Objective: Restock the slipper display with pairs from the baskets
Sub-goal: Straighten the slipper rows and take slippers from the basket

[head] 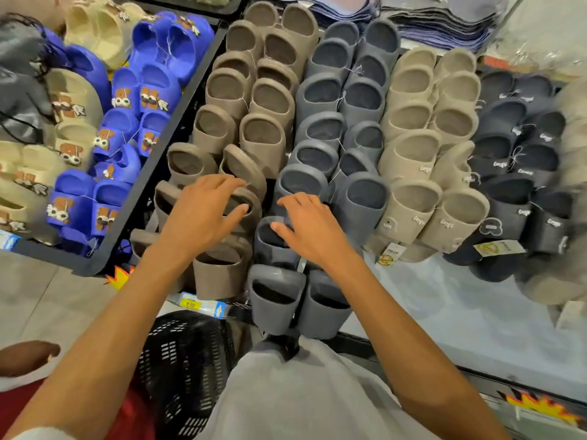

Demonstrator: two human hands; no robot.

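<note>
Rows of slippers (pixel 317 122) — brown, grey, beige — over black basket (pixel 184 360), pale floor (pixel 41 296)

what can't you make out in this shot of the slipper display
Head view:
Black basket: contents dark, partly behind the left forearm and clothing.
Price label: print too small and blurred.
Left hand on a brown slipper, right hand on a grey slipper: gripping or just pressing, the fingers cover the contact.
Far-right slippers: blurred, cut by the edge.
</note>
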